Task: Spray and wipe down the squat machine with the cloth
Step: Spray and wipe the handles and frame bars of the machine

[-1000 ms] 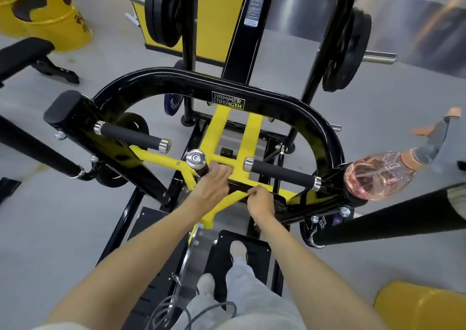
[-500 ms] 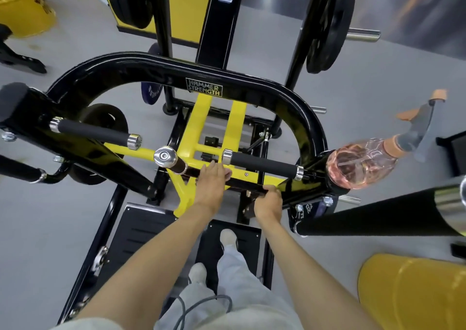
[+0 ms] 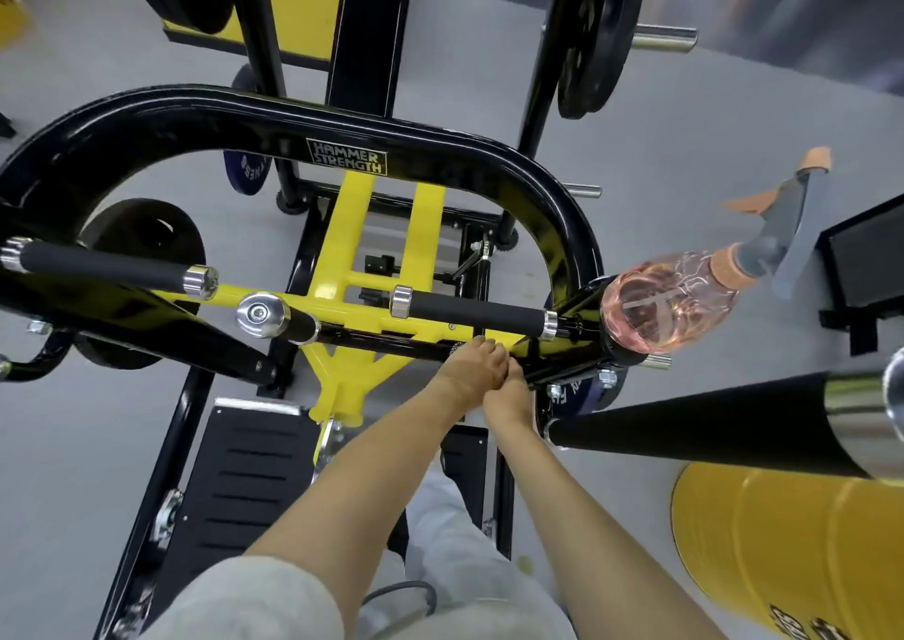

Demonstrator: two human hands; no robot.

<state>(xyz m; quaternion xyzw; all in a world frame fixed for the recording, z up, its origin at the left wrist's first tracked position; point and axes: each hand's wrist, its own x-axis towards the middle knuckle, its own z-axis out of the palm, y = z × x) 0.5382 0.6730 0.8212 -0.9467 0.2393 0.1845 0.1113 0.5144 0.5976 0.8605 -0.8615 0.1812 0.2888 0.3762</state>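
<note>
Shifted left hand (image 3: 467, 373) rightward to meet right hand (image 3: 508, 397) on crossbar of squat machine (image 3: 195, 116), probably wiping toward spray bottle (image 3: 670, 302) parked at right end; cloth hidden, cannot tell fingers' (image 3: 482, 343) grip.

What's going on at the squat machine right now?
A person leans over the squat machine with both hands on the black bar just below the right-side handle. The left hand and right hand are pressed close together there. No cloth can be made out under them. The spray bottle lies on its side on the machine's right end, not held.
</note>
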